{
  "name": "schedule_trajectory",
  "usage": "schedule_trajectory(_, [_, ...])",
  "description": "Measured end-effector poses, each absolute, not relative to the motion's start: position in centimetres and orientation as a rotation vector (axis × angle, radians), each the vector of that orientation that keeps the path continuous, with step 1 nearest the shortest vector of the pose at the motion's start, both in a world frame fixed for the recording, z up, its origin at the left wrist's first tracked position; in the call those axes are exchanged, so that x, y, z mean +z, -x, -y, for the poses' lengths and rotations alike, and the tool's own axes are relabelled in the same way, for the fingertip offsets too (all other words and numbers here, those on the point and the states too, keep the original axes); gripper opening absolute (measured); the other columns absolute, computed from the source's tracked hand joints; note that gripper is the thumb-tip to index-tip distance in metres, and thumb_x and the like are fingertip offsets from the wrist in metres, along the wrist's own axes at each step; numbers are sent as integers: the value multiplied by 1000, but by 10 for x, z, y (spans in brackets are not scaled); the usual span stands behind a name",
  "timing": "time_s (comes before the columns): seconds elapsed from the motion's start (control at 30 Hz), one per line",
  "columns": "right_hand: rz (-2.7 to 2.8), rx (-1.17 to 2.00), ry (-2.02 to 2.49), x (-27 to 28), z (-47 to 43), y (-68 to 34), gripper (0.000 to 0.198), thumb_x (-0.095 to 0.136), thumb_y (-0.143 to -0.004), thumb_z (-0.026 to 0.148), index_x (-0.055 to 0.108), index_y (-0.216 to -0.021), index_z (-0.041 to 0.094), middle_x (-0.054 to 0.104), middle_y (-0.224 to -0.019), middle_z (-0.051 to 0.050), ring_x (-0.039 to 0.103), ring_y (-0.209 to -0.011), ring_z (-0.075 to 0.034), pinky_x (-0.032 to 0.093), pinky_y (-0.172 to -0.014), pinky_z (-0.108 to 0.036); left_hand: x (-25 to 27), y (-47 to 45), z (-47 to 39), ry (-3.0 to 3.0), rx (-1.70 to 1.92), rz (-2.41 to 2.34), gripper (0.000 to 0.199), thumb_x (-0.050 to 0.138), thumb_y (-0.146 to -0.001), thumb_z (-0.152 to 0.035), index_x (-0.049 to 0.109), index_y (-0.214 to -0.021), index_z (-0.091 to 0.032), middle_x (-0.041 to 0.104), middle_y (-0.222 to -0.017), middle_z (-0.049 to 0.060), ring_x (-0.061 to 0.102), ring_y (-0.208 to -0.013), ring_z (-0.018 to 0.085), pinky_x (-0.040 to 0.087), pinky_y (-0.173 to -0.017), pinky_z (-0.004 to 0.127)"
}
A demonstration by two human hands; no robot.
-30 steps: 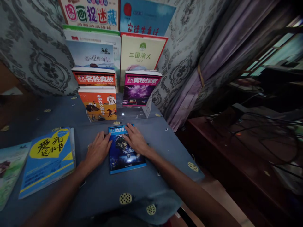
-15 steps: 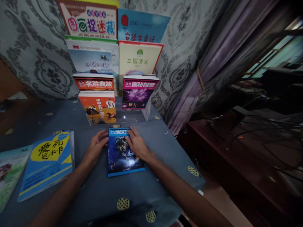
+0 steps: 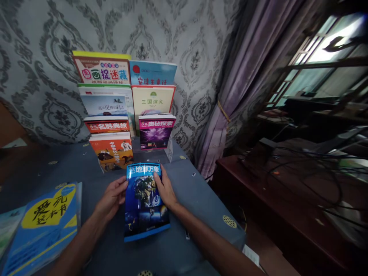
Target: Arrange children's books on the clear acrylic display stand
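Observation:
Between my two hands is a dark blue book [image 3: 145, 207] with a picture of the Earth on its cover, its top edge raised off the table. My left hand [image 3: 112, 194] pinches its left edge, thumb in front. On the other side my right hand [image 3: 166, 189] grips the upper right edge, thumb on the cover and fingers behind. Just beyond stands a clear stepped rack [image 3: 170, 149] of books. An orange book [image 3: 110, 153] fills its front left place, and a purple book [image 3: 156, 134] stands at the right, behind a bare front step.
A blue book with a yellow heart [image 3: 43, 226] lies at the left, partly over a green book [image 3: 8, 226]. The table's right edge [image 3: 212, 191] drops to the floor. Tangled cables [image 3: 310, 172] lie on the dark red furniture [image 3: 258, 199] at right.
The blue Earth book has been lifted and tilted up from the table. My left hand, earlier beside it, now holds its edge. The view has tilted upward, showing more wall.

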State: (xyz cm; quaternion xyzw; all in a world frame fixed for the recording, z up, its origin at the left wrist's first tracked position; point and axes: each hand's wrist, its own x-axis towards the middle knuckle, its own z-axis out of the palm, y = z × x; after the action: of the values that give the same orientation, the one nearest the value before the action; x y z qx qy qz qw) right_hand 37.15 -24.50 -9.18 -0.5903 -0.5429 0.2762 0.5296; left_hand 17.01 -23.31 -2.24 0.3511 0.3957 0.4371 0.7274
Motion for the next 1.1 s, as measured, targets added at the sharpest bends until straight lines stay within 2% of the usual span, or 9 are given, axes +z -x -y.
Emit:
schedule_trajectory(0.1, [1308, 836, 1322, -84, 241, -379, 63, 41, -92, 72, 66, -113, 18, 72, -102, -9, 65, -100, -27, 51, -90, -39, -15, -171, 228, -848, 1038, -872, 58, 98, -43, -38, 69, -85, -12, 53, -56, -7, 38, -41, 3, 25, -33, 12])
schedule_trajectory(0.17, [1359, 937, 1255, -79, 239, -385, 63, 44, -88, 76, 67, -95, 17, 67, -82, -4, 62, -78, -21, 51, -74, -33, -9, -169, 225, -922, 1083, -859, 59, 97, -45, -42, 70, -88, -13, 54, -58, -7, 38, -43, 3, 27, -35, 13])
schedule_trajectory(0.3, [1432, 1073, 1161, -68, 237, -400, 62, 56, -81, 77, 66, -89, 17, 54, -65, 3, 45, -53, -11, 39, -49, -24, 0, -166, 218, -1130, 1109, -824, 55, 91, -60, -49, 70, -98, -15, 54, -62, -5, 38, -47, 5, 31, -39, 14])
schedule_trajectory(0.4, [1419, 1180, 1059, -61, 235, -410, 56, 66, -77, 73, 65, -91, 18, 51, -63, 5, 38, -46, -8, 33, -41, -21, 5, -169, 214, -1254, 1088, -808, 54, 85, -68, -53, 69, -104, -16, 55, -66, -5, 40, -51, 6, 33, -41, 15])
schedule_trajectory(0.6, [1368, 1046, 972, -47, 224, -427, 52, 68, -79, 68, 66, -95, 19, 59, -71, 2, 54, -56, -12, 49, -47, -23, 21, -195, 203, -1420, 1169, -793, 49, 80, -70, -54, 69, -101, -17, 54, -66, -4, 38, -51, 8, 30, -41, 18])
schedule_trajectory(0.7, [1343, 905, 988, -32, 217, -436, 53, 67, -79, 67, 67, -102, 19, 66, -81, -2, 61, -67, -16, 56, -55, -28, 36, -210, 196, -1506, 1210, -761, 38, 74, -77, -47, 68, -102, -19, 57, -68, -3, 40, -52, 9, 32, -43, 19])
schedule_trajectory(0.8, [1335, 729, 999, -11, 206, -445, 55, 64, -80, 68, 68, -107, 20, 70, -92, -5, 66, -78, -22, 61, -64, -35, 55, -223, 187, -1647, 1263, -718, 23, 67, -84, -35, 68, -102, -21, 63, -79, 0, 44, -56, 11, 36, -48, 21])
schedule_trajectory(0.87, [1339, 610, 997, 6, 196, -451, 55, 62, -81, 69, 67, -109, 21, 71, -97, -7, 67, -83, -24, 62, -69, -38, 68, -230, 180, -1754, 1323, -686, 17, 61, -88, -28, 68, -102, -22, 65, -84, 2, 48, -62, 13, 38, -52, 22])
schedule_trajectory(1.1, [1394, 375, 883, 52, 166, -462, 52, 59, -87, 65, 66, -111, 20, 72, -108, -10, 67, -95, -25, 60, -80, -40, 103, -247, 151, -1911, 1507, -653, 21, 50, -87, -16, 65, -102, -19, 69, -96, 5, 61, -85, 19, 47, -64, 26])
